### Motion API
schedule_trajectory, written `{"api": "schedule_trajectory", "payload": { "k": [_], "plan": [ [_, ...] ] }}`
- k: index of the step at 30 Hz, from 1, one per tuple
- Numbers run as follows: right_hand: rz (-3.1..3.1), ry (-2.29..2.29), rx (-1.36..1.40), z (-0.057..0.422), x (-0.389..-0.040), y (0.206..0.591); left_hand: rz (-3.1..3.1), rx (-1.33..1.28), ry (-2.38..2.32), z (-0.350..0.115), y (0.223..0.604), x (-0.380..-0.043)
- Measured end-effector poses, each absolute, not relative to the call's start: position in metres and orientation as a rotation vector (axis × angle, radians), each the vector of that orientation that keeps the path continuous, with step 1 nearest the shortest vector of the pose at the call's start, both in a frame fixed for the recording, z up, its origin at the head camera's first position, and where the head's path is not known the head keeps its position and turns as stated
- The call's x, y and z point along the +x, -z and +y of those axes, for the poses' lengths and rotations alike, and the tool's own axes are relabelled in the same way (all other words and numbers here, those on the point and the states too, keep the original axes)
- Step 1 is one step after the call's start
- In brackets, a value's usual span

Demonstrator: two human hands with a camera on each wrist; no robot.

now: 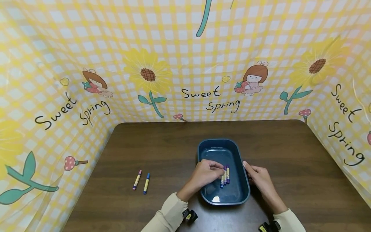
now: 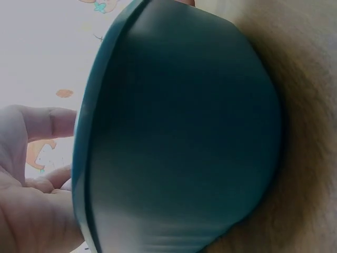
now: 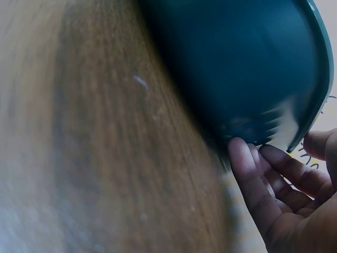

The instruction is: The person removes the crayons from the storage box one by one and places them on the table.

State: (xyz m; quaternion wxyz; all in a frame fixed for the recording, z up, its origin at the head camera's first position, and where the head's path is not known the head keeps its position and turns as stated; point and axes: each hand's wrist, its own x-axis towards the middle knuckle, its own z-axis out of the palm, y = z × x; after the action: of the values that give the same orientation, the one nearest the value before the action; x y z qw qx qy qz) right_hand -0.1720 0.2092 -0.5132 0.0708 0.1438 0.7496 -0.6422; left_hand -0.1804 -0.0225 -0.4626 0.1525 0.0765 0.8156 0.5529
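A dark blue rectangular tray (image 1: 211, 197) sits on the table. My left hand (image 1: 206, 173) reaches over its left rim, with the fingertips at the upper end of a blue-ended crayon (image 1: 222, 182). Two purple crayons lie close beside that one, the outer crayon (image 1: 228, 175) farthest right. In the left wrist view, the tray's outer wall (image 2: 184, 116) hides the fingertips and crayons. My right hand (image 1: 261, 180) holds the tray's right side. The right wrist view shows its thumb at the rim and its fingers (image 3: 245, 161) against the outer wall.
On the table's left part lie a pink-ended crayon (image 1: 137, 179) and a blue crayon (image 1: 147, 183), a little apart. The brown wooden table (image 1: 162, 138) is bordered at the back and sides by a yellow checked cloth (image 1: 174, 42) with printed flowers and words.
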Motion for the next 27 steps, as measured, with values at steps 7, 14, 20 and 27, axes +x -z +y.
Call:
{"api": "schedule_trajectory", "payload": {
  "k": [7, 14, 20, 27],
  "plan": [
    [2.255, 1.937, 0.433, 0.209, -0.172, 0.514, 2.366, 0.249, -1.524, -0.018, 0.463, -0.181],
    [2.252, 1.963, 0.433, 0.208, -0.173, 0.515, 2.414, 0.301, -1.418, -0.016, 0.466, -0.183],
    [2.249, 1.964, 0.441, 0.209, -0.171, 0.515, 2.486, 0.363, -1.351, -0.012, 0.467, -0.184],
    [2.274, 1.929, 0.43, 0.209, -0.172, 0.514, 2.513, 0.421, -1.307, -0.008, 0.469, -0.187]
  ]
}}
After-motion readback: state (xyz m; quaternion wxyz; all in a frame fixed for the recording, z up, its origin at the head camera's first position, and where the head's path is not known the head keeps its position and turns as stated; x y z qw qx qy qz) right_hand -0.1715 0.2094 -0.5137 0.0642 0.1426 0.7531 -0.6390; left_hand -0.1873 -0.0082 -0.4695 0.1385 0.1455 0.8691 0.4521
